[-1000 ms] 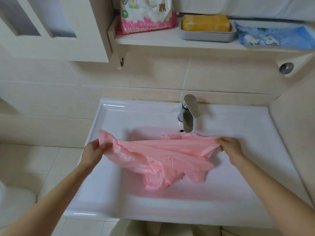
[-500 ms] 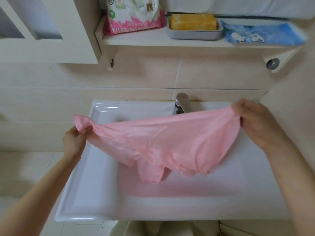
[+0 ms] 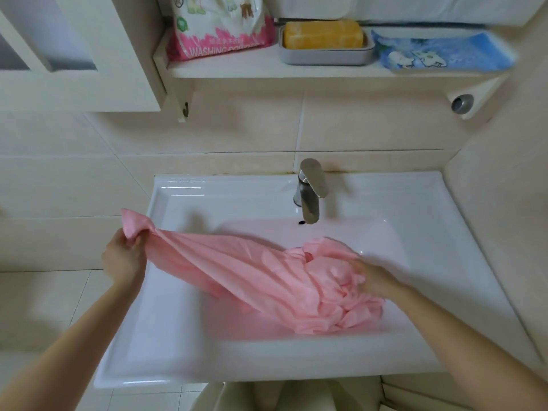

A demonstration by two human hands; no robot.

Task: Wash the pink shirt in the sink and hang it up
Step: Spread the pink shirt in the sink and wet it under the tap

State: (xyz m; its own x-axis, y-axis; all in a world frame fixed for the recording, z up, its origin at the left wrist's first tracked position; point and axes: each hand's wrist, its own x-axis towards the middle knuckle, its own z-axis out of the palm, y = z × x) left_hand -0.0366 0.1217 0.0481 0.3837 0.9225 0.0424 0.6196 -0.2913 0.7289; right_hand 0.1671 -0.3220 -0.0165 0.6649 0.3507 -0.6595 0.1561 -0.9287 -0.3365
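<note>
The pink shirt [image 3: 255,274] stretches from the sink's left rim down into the basin, bunched in folds at the right. My left hand [image 3: 126,256] grips one end of it in a fist above the left edge of the white sink [image 3: 184,345]. My right hand [image 3: 372,278] is low in the basin, blurred, on the bunched part of the shirt with its fingers sunk in the folds. The steel faucet [image 3: 310,191] stands at the back middle of the sink, with no water running from it.
A shelf [image 3: 267,69] above the sink carries a bag of washing powder [image 3: 219,28], a yellow soap bar in a grey dish [image 3: 324,40] and a blue packet [image 3: 444,53]. A small hook [image 3: 186,109] hangs under the shelf's left bracket. Tiled walls close in behind and right.
The shirt was held up and spread between both hands; my right hand has dropped with its end into the basin, where the cloth now lies bunched. My left hand stays raised at the left.
</note>
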